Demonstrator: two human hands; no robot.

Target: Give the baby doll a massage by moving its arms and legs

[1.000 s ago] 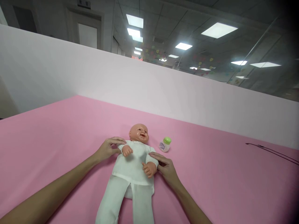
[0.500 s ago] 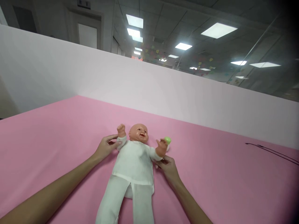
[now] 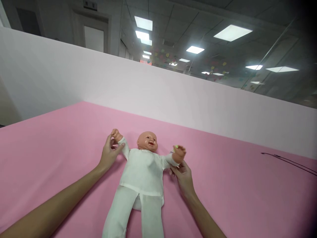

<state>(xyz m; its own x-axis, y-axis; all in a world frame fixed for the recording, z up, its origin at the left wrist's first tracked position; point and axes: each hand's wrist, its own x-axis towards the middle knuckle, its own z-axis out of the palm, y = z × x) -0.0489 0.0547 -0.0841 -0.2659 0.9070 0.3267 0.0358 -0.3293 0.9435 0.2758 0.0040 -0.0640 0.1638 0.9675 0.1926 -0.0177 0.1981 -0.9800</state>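
Note:
A baby doll in a white top and white trousers lies on its back on the pink surface, head away from me. My left hand is closed around the doll's arm on the left, near its wrist. Below the doll's other wrist, my right hand grips the white sleeve, its fingers partly hidden behind that arm. Both doll arms are spread out to the sides. A small bright green thing shows behind the doll's hand on the right, mostly hidden.
A white partition wall rises along the far edge of the pink surface. Thin black cables lie at the right. Ceiling lights and a door show beyond the partition.
Both doll arms have moved outward, the left one farther to the left and the right one to the right, with my hands on them. The green thing is now more covered.

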